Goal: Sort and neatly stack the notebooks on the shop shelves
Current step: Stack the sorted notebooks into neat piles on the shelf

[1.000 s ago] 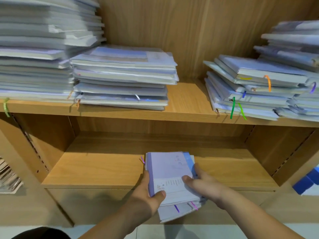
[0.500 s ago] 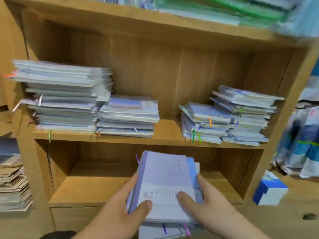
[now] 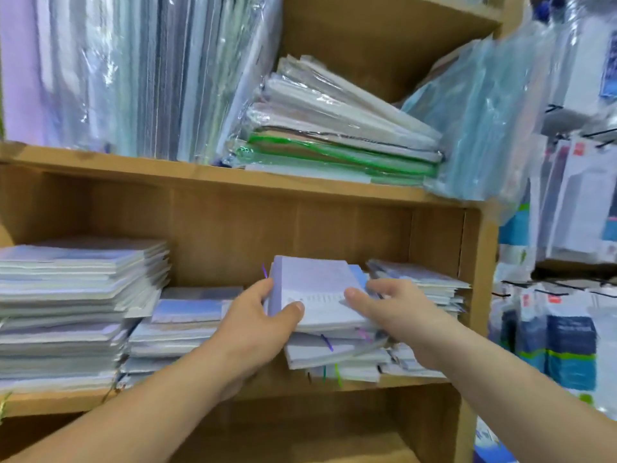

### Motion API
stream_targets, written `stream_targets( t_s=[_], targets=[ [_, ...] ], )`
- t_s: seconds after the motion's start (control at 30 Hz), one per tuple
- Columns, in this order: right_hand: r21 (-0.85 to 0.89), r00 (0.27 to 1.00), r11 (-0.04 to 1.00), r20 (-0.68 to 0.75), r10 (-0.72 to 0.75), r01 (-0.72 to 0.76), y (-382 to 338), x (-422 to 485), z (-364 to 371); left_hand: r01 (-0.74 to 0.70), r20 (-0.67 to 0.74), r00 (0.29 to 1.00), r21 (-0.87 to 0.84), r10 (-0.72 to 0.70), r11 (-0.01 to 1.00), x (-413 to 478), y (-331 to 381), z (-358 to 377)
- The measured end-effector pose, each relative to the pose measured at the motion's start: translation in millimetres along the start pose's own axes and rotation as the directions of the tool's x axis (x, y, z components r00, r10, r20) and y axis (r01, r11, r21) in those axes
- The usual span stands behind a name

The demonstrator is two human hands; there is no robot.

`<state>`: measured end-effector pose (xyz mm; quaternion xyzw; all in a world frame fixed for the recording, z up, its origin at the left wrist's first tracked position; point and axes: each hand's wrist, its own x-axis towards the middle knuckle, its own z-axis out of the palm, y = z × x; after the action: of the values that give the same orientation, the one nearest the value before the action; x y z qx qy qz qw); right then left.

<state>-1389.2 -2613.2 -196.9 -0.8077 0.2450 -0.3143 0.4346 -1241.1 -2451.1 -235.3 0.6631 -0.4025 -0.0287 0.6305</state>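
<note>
Print on the top cover is too blurry to read, just a few lines of small text near the front edge. Both hands are clamped on a bundle of notebooks [image 3: 317, 289]. The left hand [image 3: 253, 325] grips its left side with the thumb on top. The right hand [image 3: 397, 309] grips the right side, thumb also on the cover. The bundle sits at the middle shelf [image 3: 56, 404], right over the third pile [image 3: 334, 359]; can't tell if it's resting on it. Four piles there: a tall pile [image 3: 76, 312], a shorter pile [image 3: 180, 329], that third one and a right-end pile [image 3: 430, 289]. Wrapped packs [image 3: 334, 128] lie on the shelf above.
</note>
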Motion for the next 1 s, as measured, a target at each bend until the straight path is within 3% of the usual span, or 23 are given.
stream_targets(
  t_s=[0.13,0.2,0.23,0.3,0.33,0.37,0.43,0.53,0.63,0.73,0.77,0.83,0.9,1.0],
  targets=[
    [-0.038,0.998,0.998,-0.027,0.053,-0.054,2.4,57.0,-13.0,0.04,-0.047,0.998,-0.066,-0.043,0.997,61.4,-9.8,33.8],
    [-0.139,0.999,0.99,-0.036,0.009,-0.014,6.3,76.8,-18.4,0.057,-0.076,0.995,-0.026,-0.059,0.998,88.2,-24.7,52.2],
    [-0.325,0.997,0.945,-0.046,-0.066,0.048,9.0,83.1,-19.7,0.073,-0.049,0.996,0.021,-0.072,0.997,98.8,-34.5,61.6],
    [-0.715,0.969,0.68,-0.019,-0.247,0.16,16.0,86.9,-17.8,0.143,0.026,0.989,0.137,-0.148,0.98,113.5,-54.8,78.7],
    [-0.78,0.953,0.588,0.035,-0.302,0.215,20.6,85.3,-14.7,0.176,0.039,0.982,0.197,-0.187,0.964,118.9,-62.6,85.5],
    [-0.776,0.944,0.568,0.105,-0.312,0.274,24.9,83.6,-11.0,0.187,0.047,0.978,0.245,-0.204,0.951,123.7,-67.9,91.0],
    [-0.722,0.936,0.599,0.219,-0.277,0.346,33.7,82.4,-2.6,0.197,0.104,0.966,0.29,-0.235,0.937,132.0,-69.8,97.5],
    [-0.796,0.939,0.5,0.26,-0.226,0.341,40.0,83.5,6.5,0.302,0.249,0.904,0.204,-0.347,0.931,133.5,-60.1,92.6],
    [-0.877,0.956,0.398,0.191,-0.222,0.268,35.2,82.8,12.1,0.193,0.278,0.928,0.21,-0.247,0.959,115.3,-59.3,66.6],
    [-0.923,0.891,0.272,0.134,-0.433,0.271,26.7,79.5,34.8,0.023,0.165,0.984,0.256,-0.067,0.967,76.2,-64.7,28.0],
    [-0.897,0.862,0.32,0.115,-0.493,0.303,21.4,76.3,47.5,-0.036,0.131,0.991,0.262,0.002,0.964,61.8,-68.9,12.4],
    [-0.749,0.845,0.511,0.12,-0.521,0.422,10.8,69.0,79.4,-0.098,0.035,0.995,0.303,0.092,0.948,34.4,-76.1,-24.4],
    [-0.594,0.874,0.66,0.172,-0.455,0.461,2.5,63.8,113.5,-0.111,-0.089,0.984,0.389,0.157,0.914,15.0,-82.2,-66.6],
    [-0.501,0.93,0.784,0.217,-0.296,0.366,0.0,67.1,152.1,-0.051,-0.263,0.934,0.577,0.244,0.815,-2.6,-94.6,-129.6]
  ],
)
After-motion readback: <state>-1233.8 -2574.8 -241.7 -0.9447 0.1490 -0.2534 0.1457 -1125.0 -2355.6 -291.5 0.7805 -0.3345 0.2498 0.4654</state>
